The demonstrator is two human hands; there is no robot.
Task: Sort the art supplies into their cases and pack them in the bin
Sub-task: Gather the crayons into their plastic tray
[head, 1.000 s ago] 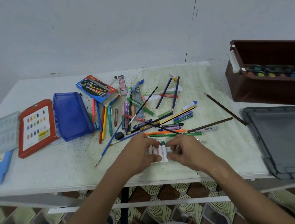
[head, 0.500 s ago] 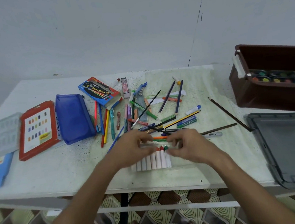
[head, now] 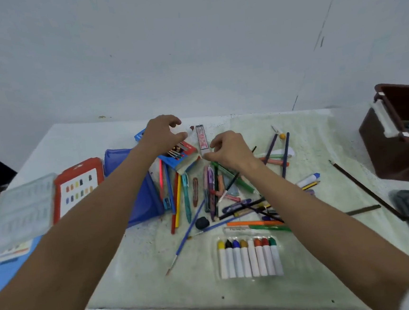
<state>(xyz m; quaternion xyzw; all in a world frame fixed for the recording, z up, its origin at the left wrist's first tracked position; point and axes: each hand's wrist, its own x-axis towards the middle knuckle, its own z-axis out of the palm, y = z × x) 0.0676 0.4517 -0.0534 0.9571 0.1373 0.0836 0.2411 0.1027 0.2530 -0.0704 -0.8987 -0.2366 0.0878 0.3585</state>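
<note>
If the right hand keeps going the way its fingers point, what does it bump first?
Probably the slim red-and-white lead case: the right hand points left and its fingertips are already at the case's near end. Whether they touch it yet is unclear.

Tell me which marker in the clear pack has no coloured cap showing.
The fifth marker from the left in the clear pack, between the brown-capped and orange-red-capped ones: its top looks plain white.
</note>
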